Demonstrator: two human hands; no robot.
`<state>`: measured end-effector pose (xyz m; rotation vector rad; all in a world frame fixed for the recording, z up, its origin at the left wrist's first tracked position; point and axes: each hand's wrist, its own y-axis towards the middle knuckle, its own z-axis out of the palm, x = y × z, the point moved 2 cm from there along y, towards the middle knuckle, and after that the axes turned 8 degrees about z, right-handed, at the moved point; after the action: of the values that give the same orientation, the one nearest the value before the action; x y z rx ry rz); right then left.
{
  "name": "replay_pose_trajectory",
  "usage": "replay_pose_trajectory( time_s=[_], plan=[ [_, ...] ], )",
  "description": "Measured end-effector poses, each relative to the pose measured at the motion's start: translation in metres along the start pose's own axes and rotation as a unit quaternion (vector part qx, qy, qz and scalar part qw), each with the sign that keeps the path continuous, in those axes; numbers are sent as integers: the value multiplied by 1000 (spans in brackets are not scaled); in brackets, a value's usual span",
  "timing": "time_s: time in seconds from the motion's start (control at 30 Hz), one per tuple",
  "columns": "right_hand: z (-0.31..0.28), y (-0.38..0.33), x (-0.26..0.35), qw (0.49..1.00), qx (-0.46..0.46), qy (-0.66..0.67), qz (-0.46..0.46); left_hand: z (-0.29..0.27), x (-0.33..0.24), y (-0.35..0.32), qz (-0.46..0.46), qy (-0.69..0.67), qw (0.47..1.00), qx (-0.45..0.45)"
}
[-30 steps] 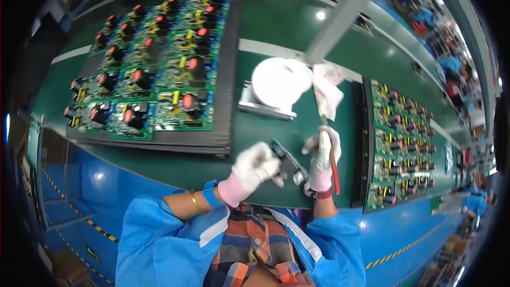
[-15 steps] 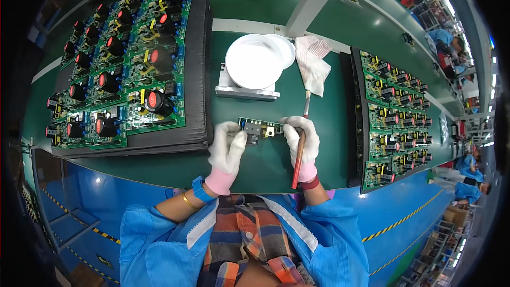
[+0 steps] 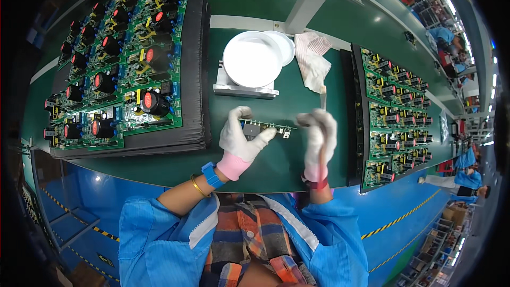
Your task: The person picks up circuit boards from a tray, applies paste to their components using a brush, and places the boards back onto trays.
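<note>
My left hand (image 3: 241, 139), in a white glove with a pink cuff, grips a small green circuit board (image 3: 284, 126) by its left part. The thumb presses on the parts side. The board is tilted nearly edge-on, and the hand covers some of its dark block-shaped components. Right of the board, my right hand (image 3: 320, 141), gloved alike, is closed around a slim brush (image 3: 323, 98). The brush's pale tip points away from me, while most of its handle is hidden or blurred by the hand. A small gap separates these fingers from the board.
A black foam slab (image 3: 194, 101) on the left carries rows of circuit boards (image 3: 154, 103) with round black components. Another rack of boards (image 3: 380, 172) stands at right. Beyond my hands are a white round dish (image 3: 252, 59) on a metal block, a cloth (image 3: 312, 58) and a post (image 3: 313, 0).
My left hand has shifted right along the board, its thumb now across it. My right hand has let go of the board's right end and moved right, turning the brush more upright.
</note>
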<state>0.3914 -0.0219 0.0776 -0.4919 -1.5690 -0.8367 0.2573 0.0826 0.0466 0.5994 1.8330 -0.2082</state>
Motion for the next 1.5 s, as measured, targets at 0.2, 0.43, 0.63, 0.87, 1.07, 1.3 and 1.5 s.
replay_pose_trajectory(
  time_s=[0.2,0.43,0.63,0.87,1.07,1.3,1.5],
  plan=[
    [-22,13,31,990,80,98,54,-18,3,10,84,0,993,82],
    [-15,15,31,952,218,19,213,-31,8,20,121,-12,970,212],
    [-6,21,32,941,258,-40,214,-32,6,19,122,4,969,216],
    [-14,23,36,939,245,-81,225,-31,8,18,143,6,969,202],
    [1,-8,45,989,51,-81,115,-30,7,15,161,20,971,178],
    [27,-12,54,883,92,-383,-254,-31,3,14,134,-9,977,166],
    [42,-17,59,834,104,-453,-298,-29,4,14,143,-2,977,159]
  ],
)
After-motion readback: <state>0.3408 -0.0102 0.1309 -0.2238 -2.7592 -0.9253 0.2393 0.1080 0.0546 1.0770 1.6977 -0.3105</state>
